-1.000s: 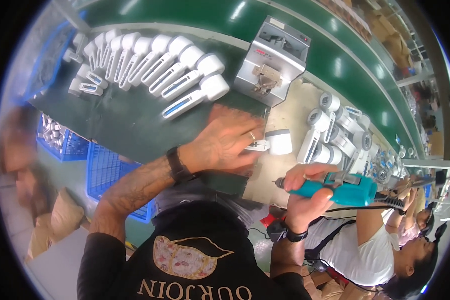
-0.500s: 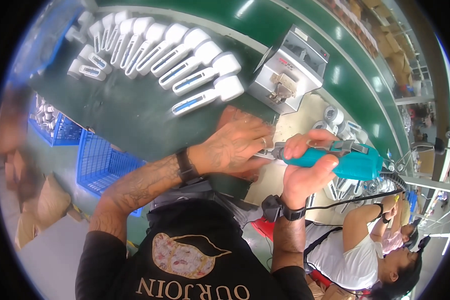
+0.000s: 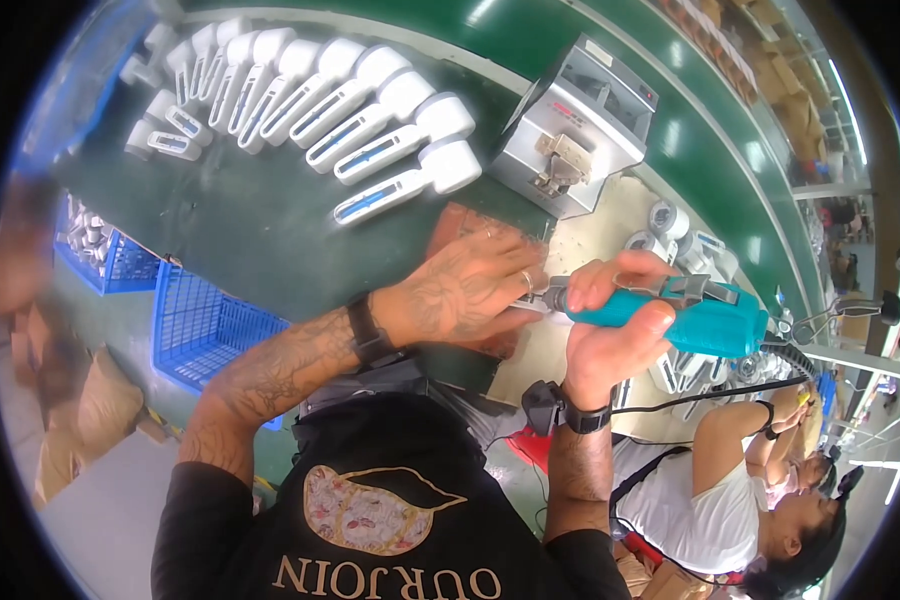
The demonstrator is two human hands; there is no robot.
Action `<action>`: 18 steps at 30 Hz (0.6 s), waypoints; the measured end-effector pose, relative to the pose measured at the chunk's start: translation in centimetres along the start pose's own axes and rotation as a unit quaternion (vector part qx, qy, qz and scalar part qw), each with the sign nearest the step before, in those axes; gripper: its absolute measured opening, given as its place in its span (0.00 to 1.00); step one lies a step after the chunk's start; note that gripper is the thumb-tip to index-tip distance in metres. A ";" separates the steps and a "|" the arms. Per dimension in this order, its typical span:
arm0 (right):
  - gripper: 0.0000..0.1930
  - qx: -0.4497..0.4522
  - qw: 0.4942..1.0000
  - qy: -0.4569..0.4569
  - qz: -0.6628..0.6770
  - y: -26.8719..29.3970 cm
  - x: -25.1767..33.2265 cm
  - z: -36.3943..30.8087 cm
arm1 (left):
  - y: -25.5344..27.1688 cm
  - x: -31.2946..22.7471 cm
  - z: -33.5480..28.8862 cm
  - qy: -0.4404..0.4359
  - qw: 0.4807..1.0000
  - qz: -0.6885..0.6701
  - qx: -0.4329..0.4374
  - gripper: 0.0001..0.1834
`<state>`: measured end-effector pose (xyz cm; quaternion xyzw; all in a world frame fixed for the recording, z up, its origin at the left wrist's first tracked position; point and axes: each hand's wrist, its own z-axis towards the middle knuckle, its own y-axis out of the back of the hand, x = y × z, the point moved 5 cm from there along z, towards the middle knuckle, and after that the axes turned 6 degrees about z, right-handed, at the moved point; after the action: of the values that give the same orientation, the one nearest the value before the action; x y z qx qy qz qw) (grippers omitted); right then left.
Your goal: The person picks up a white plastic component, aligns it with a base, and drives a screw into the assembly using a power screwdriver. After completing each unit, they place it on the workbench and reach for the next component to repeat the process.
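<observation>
My right hand (image 3: 610,350) is wrapped around a teal electric screwdriver (image 3: 718,326), held almost level with its tip pointing left. That tip meets a small pale part (image 3: 536,302) between the fingers of my left hand (image 3: 460,288). Most of this part is hidden, so its kind cannot be made out. Under my left hand lies a reddish-brown block (image 3: 452,226) at the edge of the dark green table (image 3: 270,225). Beyond it, white handheld devices (image 3: 450,166) with round heads and blue-striped handles lie in a curved row.
A grey metal machine (image 3: 580,125) stands behind my hands. More white devices (image 3: 670,217) are heaped to the right. Blue baskets (image 3: 205,335) sit below the table's left side. A cable (image 3: 710,393) runs beside my right wrist. Another person (image 3: 705,490) works at the right.
The view has shifted slightly, so the row of devices and the machine sit a little higher and further left. Both hands keep their hold, and the screwdriver stays against the part.
</observation>
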<state>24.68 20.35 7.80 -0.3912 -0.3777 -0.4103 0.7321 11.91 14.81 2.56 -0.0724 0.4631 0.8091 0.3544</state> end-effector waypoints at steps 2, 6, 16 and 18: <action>0.36 0.000 1.000 0.003 -0.005 -0.1 0.0 0.0 | 0.0 0.1 0.0 0.014 1.000 -0.007 -0.004 0.19; 0.36 0.002 1.000 0.017 -0.015 -0.1 0.1 -0.1 | 0.0 0.0 0.1 -0.029 0.999 -0.028 -0.010 0.18; 0.37 0.018 0.999 0.015 -0.022 0.0 0.1 -0.1 | -1.2 1.0 -0.4 0.018 0.994 -0.095 0.042 0.18; 0.37 0.017 1.000 0.014 -0.015 0.1 0.0 0.0 | -1.4 0.9 -0.5 0.014 0.997 -0.072 0.011 0.18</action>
<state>24.75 20.40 7.78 -0.3669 -0.3801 -0.4201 0.7379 12.06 15.29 0.89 -0.1132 0.4706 0.7751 0.4062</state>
